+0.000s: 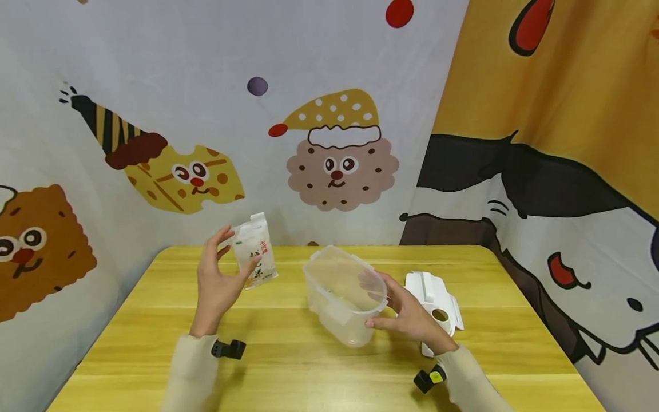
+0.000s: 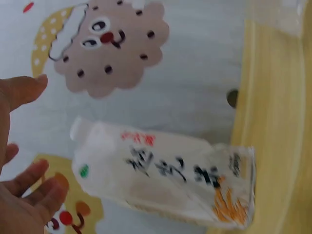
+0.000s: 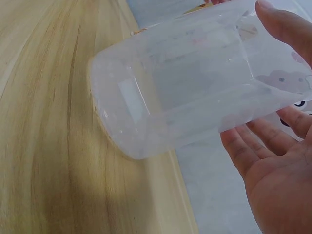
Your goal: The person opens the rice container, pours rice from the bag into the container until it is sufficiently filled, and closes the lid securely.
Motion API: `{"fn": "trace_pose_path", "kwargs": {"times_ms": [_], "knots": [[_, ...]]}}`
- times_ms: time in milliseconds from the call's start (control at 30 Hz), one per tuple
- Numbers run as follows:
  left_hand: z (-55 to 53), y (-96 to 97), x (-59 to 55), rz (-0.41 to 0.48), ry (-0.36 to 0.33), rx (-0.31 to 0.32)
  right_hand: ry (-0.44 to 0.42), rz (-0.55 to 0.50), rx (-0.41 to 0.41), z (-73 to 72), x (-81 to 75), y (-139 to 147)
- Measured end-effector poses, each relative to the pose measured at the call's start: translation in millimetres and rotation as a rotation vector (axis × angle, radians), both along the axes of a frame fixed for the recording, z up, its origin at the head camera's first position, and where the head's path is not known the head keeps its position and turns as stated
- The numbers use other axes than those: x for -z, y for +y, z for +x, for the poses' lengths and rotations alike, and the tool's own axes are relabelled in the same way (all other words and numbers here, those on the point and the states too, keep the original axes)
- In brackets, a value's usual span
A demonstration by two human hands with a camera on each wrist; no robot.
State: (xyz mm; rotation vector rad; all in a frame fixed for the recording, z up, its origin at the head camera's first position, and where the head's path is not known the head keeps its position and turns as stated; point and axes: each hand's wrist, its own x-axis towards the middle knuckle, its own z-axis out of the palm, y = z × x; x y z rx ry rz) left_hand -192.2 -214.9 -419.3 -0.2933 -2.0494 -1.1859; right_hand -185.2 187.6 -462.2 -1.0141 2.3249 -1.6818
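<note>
A small white bag of rice (image 1: 255, 252) with black and red printing stands on the table's left part. Beside it is my left hand (image 1: 220, 280), thumb and fingers spread around the bag; the left wrist view shows a gap between the fingers and the bag (image 2: 165, 170). At the middle is a clear plastic container (image 1: 334, 303), its top uncovered and its base by the tabletop. My right hand (image 1: 412, 312) holds its right end, thumb on the near side and fingers on the far side. In the right wrist view the container (image 3: 190, 73) hides part of the fingers.
A white lid (image 1: 429, 294) with a round hole lies on the wooden table (image 1: 288, 372), right of the container and partly behind my right hand. A cartoon-printed cloth (image 1: 216, 46) hangs behind the table's far edge.
</note>
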Motion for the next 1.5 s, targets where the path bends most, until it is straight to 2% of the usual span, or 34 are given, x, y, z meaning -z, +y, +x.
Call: {"fn": "trace_pose_path", "kwargs": {"times_ms": [100,233,433,533,733,900,1300,1500], "knots": [[-3.3,-9.0,6.6,0.034,-0.074,-0.037,-0.014,0.003,0.008,1.2,0.2,1],[-10.0,-21.0,16.4,0.065,-0.199,-0.04,-0.028,0.009,0.015,2.5,-0.3,1],[-21.8,-36.8,31.5,0.062,-0.401,0.003,-0.027,0.012,0.012,1.8,1.6,2],[-28.2,-42.8,38.8,0.044,-0.465,0.041,-0.026,0.009,0.004,1.1,2.6,1],[-40.1,-49.4,50.5,0.034,-0.558,0.131,-0.044,0.004,0.009,2.4,2.1,0],[-45.7,-50.7,57.5,0.053,-0.635,0.19,-0.05,-0.009,0.001,4.5,2.8,-1],[-56.3,-47.8,74.0,0.096,-0.727,0.249,-0.019,0.007,0.01,2.4,3.4,-1],[-59.1,-46.5,77.8,0.105,-0.734,0.257,-0.032,0.006,0.015,2.0,2.4,0]]}}
